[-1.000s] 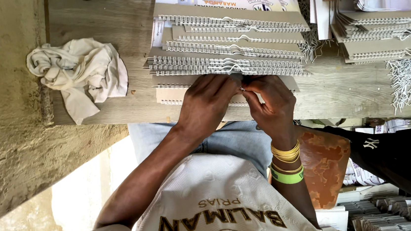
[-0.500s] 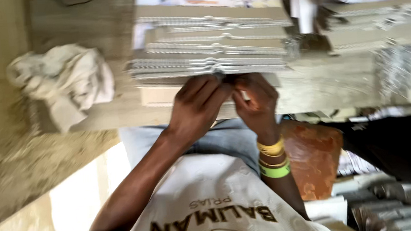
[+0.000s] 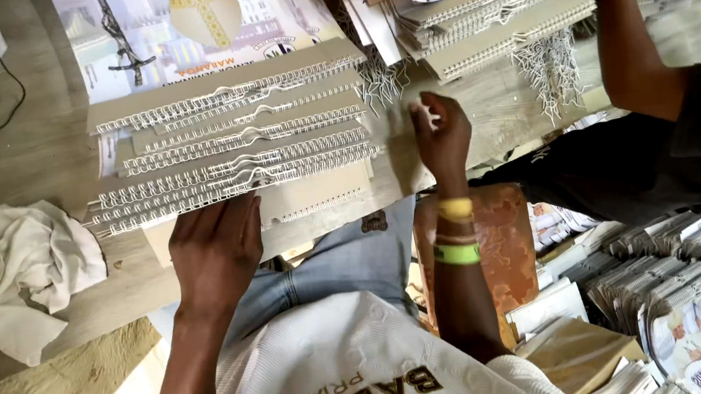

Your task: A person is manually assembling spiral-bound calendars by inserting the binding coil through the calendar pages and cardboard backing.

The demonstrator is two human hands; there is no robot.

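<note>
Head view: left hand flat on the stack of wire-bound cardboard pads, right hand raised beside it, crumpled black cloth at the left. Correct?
Not quite. The head view shows the cloth is white, not black. The rest holds: left hand rests on the stack of wire-bound pads, right hand raised beside it.

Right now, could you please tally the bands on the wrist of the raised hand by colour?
Beneath the right hand:
Yellow band: 1
Brown band: 1
Green band: 1
Total: 3
</note>
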